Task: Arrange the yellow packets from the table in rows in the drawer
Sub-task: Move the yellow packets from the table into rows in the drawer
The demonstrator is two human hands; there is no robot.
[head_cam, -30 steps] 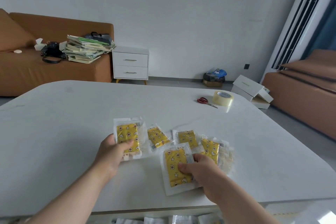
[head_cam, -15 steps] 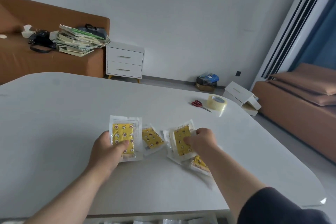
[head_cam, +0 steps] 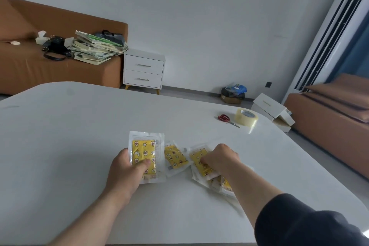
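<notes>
I see left hand (head_cam: 124, 171) gripping a yellow packet (head_cam: 143, 151), right hand (head_cam: 221, 159) pinching a second packet (head_cam: 195, 156) on the table (head_cam: 69, 136)

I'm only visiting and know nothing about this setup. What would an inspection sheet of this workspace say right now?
Surface: white table, rounded corners.
Job's things: left packet in the left hand; middle packet lying flat beside it; right packet on top of a loose pile that is partly hidden by the right forearm. The drawer is not in view.
Clutter: red scissors and tape roll at the table's far right, apart from the packets.
Grips: left hand holds the left packet, thumb on its face; right hand has curled fingers on the right packet.
Cables: nothing seen.
Surroundings: brown sofa with stacked books, white nightstand, tall air conditioner.
</notes>
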